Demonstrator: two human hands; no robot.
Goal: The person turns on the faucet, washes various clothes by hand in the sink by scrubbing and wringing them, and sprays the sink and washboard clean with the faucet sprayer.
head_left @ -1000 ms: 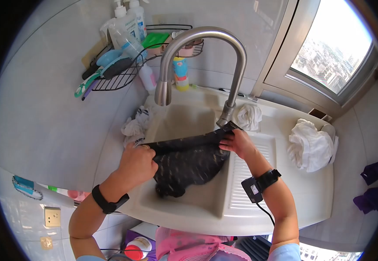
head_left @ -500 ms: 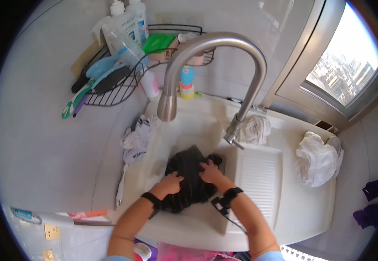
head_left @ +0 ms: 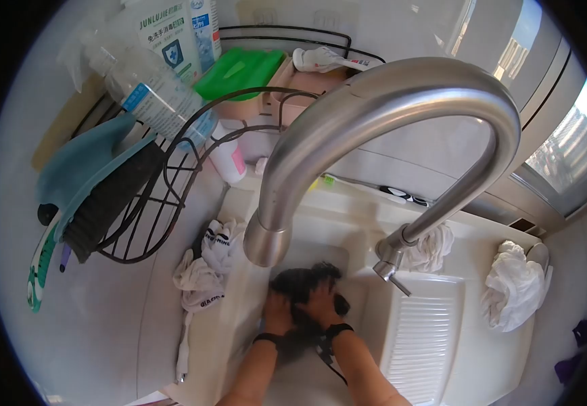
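Black cloth (head_left: 305, 279) lies bunched in the basin of the pale sink (head_left: 239, 203), partly under water. On its left side my left hand (head_left: 278, 314) presses down, its fingertips hidden at the cloth. My right hand (head_left: 323, 306) rests on the cloth's right part with the fingers spread. Each wrist has a black band, and a cable hangs from the right one. Above the basin arches the metal faucet (head_left: 388, 88), its spout to the upper left of my hands.
A wire rack (head_left: 151, 237) with bottles, brushes and a green-lidded box (head_left: 241, 73) is at the upper left. White cloths (head_left: 202, 271) lie left of the basin. A ribbed washboard (head_left: 423, 338) and another white cloth (head_left: 510, 287) are at the right.
My hands have gone from holding the cloth stretched out to pressing it down into the basin, bunched up. The view has moved closer to the faucet and rack.
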